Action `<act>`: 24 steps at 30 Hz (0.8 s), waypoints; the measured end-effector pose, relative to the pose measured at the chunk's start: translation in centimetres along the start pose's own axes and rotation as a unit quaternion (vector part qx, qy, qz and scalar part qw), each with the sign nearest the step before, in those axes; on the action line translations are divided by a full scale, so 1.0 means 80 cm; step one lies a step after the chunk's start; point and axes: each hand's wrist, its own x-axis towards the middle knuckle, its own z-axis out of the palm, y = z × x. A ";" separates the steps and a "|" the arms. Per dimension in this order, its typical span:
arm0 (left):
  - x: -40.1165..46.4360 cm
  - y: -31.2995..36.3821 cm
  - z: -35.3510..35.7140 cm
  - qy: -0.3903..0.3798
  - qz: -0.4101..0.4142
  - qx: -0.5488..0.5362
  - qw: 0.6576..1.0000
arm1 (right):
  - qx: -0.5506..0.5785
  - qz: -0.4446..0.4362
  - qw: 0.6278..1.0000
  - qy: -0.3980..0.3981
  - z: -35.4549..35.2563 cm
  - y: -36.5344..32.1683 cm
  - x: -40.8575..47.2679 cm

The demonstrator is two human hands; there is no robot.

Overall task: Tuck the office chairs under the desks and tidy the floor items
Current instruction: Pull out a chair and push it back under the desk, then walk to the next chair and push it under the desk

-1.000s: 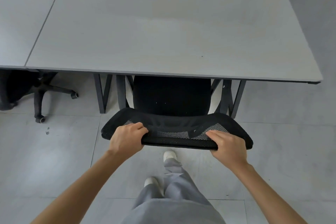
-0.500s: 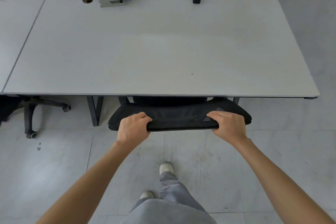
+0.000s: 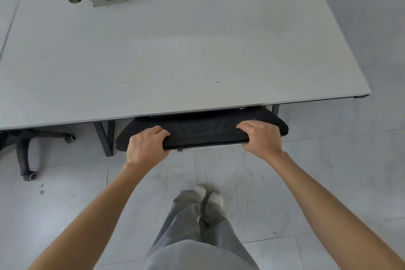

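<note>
Most of chair point(image 3: 201, 131) under desk point(image 3: 175, 50)

The black mesh-backed office chair point(image 3: 206, 131) stands at the near edge of the white desk point(image 3: 175, 50), its seat hidden beneath the desktop; only the curved top of the backrest projects past the edge. Both hands grip that top rim, the left hand point(image 3: 146, 144) near its left end and the right hand point(image 3: 260, 138) near its right end, fingers curled over the mesh. A second chair's grey castor base point(image 3: 28, 151) shows under the adjoining desk at left, two castors visible on the floor tiles.
</note>
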 end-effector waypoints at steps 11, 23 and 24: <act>-0.014 0.030 -0.033 -0.132 0.079 -0.070 0.986 | 0.035 0.043 0.998 -0.038 -0.021 -0.018 -0.029; -0.061 0.157 0.031 -0.322 0.055 -0.434 0.839 | 0.510 0.463 0.693 0.213 -0.036 -0.074 -0.263; -0.059 0.173 0.036 -0.340 0.068 -0.430 0.833 | 0.507 0.488 0.674 0.223 -0.030 -0.077 -0.283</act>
